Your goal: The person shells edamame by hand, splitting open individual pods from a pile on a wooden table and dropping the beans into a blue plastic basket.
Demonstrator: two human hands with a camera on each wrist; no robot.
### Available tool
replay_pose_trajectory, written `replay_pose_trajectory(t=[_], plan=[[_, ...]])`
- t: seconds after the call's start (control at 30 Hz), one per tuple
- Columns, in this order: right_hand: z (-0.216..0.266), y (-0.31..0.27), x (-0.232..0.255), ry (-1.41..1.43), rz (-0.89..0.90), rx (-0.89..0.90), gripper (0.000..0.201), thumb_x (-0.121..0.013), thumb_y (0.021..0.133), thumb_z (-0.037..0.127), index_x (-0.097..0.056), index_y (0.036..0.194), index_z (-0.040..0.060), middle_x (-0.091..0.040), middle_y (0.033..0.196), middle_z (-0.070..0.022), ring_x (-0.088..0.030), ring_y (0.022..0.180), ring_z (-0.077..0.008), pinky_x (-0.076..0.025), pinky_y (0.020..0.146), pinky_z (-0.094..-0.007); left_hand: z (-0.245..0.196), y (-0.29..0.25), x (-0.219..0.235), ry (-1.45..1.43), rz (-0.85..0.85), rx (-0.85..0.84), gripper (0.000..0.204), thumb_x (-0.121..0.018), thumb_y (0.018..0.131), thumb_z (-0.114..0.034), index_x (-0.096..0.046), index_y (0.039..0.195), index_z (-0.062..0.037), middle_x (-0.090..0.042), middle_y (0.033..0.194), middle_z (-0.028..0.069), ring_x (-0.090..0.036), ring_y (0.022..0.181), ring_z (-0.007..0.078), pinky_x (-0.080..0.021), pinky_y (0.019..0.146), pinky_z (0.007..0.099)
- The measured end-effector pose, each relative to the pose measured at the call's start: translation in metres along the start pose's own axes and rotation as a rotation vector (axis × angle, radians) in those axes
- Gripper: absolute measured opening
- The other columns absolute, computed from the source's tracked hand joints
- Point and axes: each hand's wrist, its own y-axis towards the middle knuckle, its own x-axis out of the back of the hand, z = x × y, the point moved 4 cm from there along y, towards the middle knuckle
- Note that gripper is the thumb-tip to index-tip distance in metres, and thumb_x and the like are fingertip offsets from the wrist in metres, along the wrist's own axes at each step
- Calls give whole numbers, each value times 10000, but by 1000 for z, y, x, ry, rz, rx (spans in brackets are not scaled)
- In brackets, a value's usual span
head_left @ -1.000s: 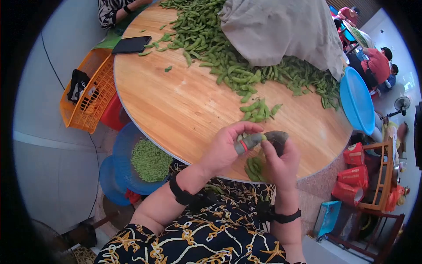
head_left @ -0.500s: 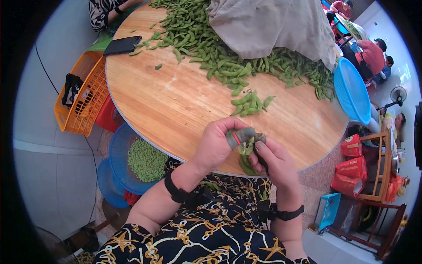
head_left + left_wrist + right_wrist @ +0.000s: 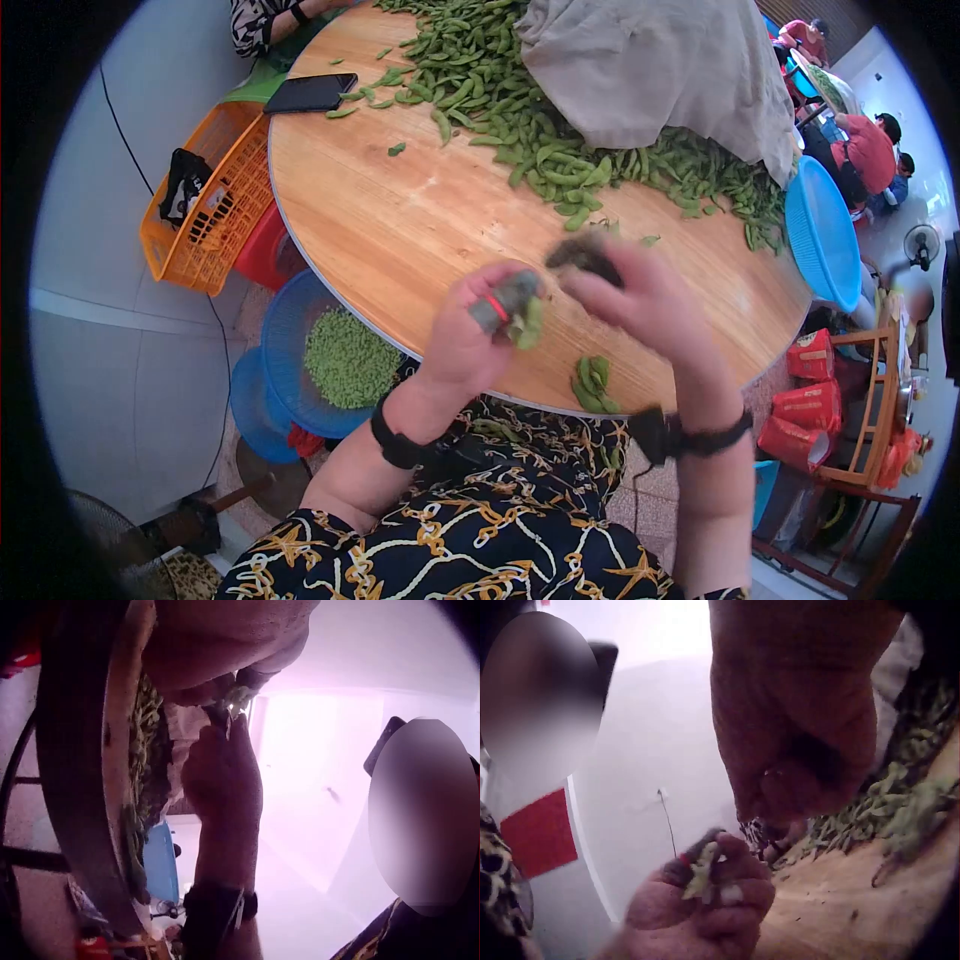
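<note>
My left hand (image 3: 475, 330) grips a split green bean pod (image 3: 530, 325) above the near part of the round wooden table (image 3: 400, 230). A grey cover with a red band wraps its thumb (image 3: 497, 303). To the right, my right hand (image 3: 640, 285) hangs over the few loose pods (image 3: 650, 240) in front of the big heap, largely covering them. Its fingertips, also in a dark cover, are blurred; I cannot tell whether they hold a pod. Several pods (image 3: 594, 385) lie together by the table's near edge.
Beyond is a large heap of bean pods (image 3: 480, 110), partly under a grey cloth (image 3: 660, 70). A blue colander (image 3: 275, 345) of shelled beans (image 3: 350, 355) stands below the table's left edge, near an orange basket (image 3: 215, 215). A phone (image 3: 312, 93) lies at the left rim.
The hands, together at a pod before, have come apart. My left hand keeps the split pod; my right has moved forward and away to the loose pods.
</note>
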Motion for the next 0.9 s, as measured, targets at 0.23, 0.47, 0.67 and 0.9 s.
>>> replay_pose_trajectory(t=[0.23,0.47,0.67,0.9], plan=[[21,174,-58,-466,-69,227,262,-618,730,216,-613,888,7,-625,822,-192,-610,778,-320,-480,708,-383,-21,-15,25,61,-269,-247,168,-551,831,-186,-518,828,-21,-506,714,39,-482,591,120,-382,510,220],[7,206,-91,-618,-68,211,198,-550,741,189,-587,816,9,-615,804,-197,-601,779,-350,-472,701,-430,-22,-17,32,-35,-134,-271,122,-592,836,-136,-582,902,-34,-578,791,28,-526,651,82,-418,558,201],[-6,68,-61,-626,296,140,246,-556,750,260,-579,755,16,-594,703,-200,-591,671,-365,-471,597,-432,-23,-18,19,9,-246,-317,136,-572,842,-155,-551,874,-25,-530,742,23,-499,606,85,-402,521,206],[-15,-62,-27,-200,57,-139,271,-505,853,265,-550,951,16,-596,708,-145,-590,650,-290,-460,589,-373,1,-4,-7,214,-74,16,138,-574,856,-179,-579,883,-44,-536,729,-34,-467,630,21,-341,509,168]])
